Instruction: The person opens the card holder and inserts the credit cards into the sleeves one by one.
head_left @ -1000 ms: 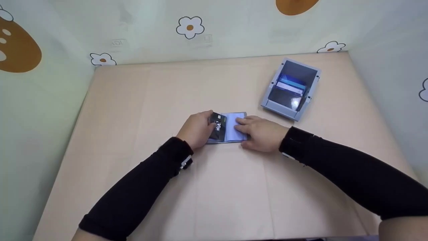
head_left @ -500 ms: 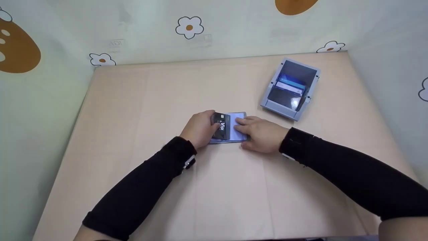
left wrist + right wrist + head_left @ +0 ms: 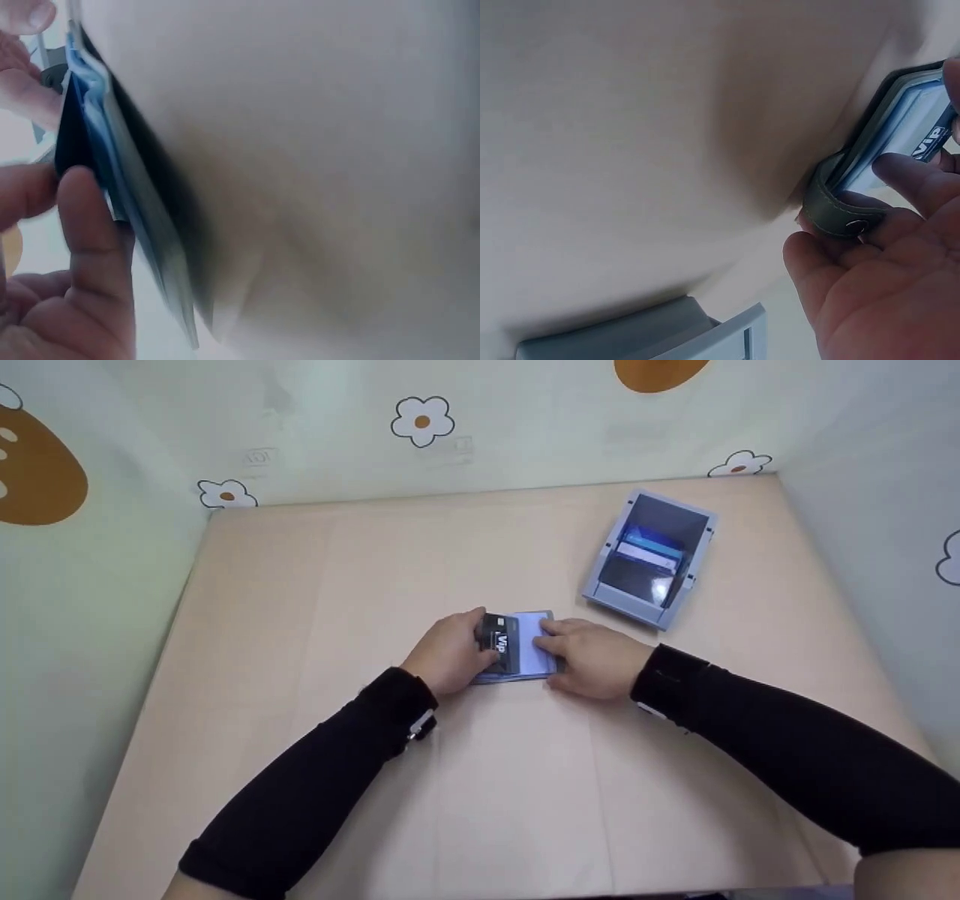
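Observation:
A small grey card holder point(image 3: 535, 643) lies open on the table, showing clear pale-blue sleeves. Over its left part is a black card point(image 3: 504, 661) marked "Vip", which my left hand point(image 3: 448, 652) pinches by its left side. My right hand point(image 3: 596, 658) holds the right side of the holder, two fingertips on the sleeve. In the right wrist view, a strap with a snap point(image 3: 832, 214) curves out from the holder beside the right fingers. From the left wrist, the card point(image 3: 71, 135) stands at an angle to the layered sleeves; whether its edge is inside one I cannot tell.
A grey open bin point(image 3: 630, 606) stands at the back right, beyond the right hand, with blue and white flat items and a dark glossy front part. Patterned walls point(image 3: 322, 442) border the beige table point(image 3: 360, 562) at the back and sides.
The black card has moved a little to the right across the sleeve, along with my left hand. My right fingers have slid slightly toward the holder's right edge. The bin has stayed put.

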A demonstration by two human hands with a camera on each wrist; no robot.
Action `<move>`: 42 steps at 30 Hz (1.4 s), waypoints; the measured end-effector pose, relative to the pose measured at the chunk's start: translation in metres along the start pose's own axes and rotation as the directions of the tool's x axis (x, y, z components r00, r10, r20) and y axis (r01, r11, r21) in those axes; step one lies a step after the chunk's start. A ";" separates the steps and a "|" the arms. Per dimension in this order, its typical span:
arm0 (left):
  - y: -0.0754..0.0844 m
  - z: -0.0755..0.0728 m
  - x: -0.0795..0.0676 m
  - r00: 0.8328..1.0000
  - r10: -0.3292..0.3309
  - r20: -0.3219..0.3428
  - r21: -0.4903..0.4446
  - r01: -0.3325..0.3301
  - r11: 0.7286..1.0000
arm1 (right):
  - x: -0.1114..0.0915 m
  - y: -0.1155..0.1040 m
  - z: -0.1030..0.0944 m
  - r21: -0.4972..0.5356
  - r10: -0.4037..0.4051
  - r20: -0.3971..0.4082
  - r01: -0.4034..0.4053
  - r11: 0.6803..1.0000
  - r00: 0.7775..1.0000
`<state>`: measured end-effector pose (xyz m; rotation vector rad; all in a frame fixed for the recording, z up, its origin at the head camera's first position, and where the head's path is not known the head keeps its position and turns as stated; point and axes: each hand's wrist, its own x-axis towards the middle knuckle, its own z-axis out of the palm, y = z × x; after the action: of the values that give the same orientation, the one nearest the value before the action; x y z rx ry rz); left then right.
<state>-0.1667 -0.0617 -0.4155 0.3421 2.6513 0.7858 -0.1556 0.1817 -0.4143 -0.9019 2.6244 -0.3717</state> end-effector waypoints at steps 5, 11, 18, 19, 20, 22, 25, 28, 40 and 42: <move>0.000 -0.004 -0.001 0.996 -0.003 0.084 -0.002 0.003 1.000 | 0.000 0.001 -0.001 0.001 -0.004 -0.002 0.004 1.000 1.000; -0.001 -0.003 -0.002 0.995 0.009 0.097 0.005 -0.009 1.000 | 0.001 0.002 -0.001 -0.005 0.004 0.014 -0.004 1.000 1.000; -0.002 0.003 -0.001 0.997 0.030 0.067 -0.002 -0.030 1.000 | 0.002 0.004 0.002 0.012 0.022 0.017 -0.022 1.000 1.000; -0.002 0.004 -0.001 0.997 0.030 0.064 -0.003 -0.030 1.000 | 0.002 0.004 0.002 0.012 0.023 0.017 -0.023 1.000 1.000; -0.002 0.005 -0.001 0.998 0.031 0.060 -0.002 -0.031 1.000 | 0.002 0.004 0.002 0.016 0.024 0.017 -0.024 1.000 1.000; -0.002 0.007 -0.001 0.998 0.029 0.057 -0.001 -0.029 1.000 | 0.002 0.004 0.002 0.021 0.028 0.018 -0.029 0.999 0.999; -0.001 0.009 -0.001 0.998 0.027 0.056 0.000 -0.027 1.000 | 0.001 0.003 0.002 0.026 0.028 0.014 -0.028 0.999 1.000; 0.001 0.010 -0.001 0.998 0.024 0.059 0.003 -0.024 1.000 | 0.000 0.002 0.001 0.036 0.024 0.009 -0.024 0.999 1.000; 0.006 0.011 -0.001 0.998 0.016 0.068 -0.011 -0.015 1.000 | 0.000 0.002 0.001 0.049 0.036 0.013 -0.036 0.998 0.999; 0.006 0.012 0.000 0.997 0.026 0.067 -0.006 -0.026 1.000 | -0.001 0.002 0.001 0.053 0.030 0.005 -0.030 0.998 1.000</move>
<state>-0.1608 -0.0513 -0.4212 0.3954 2.5864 0.7759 -0.1556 0.1833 -0.4157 -0.8447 2.6086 -0.4295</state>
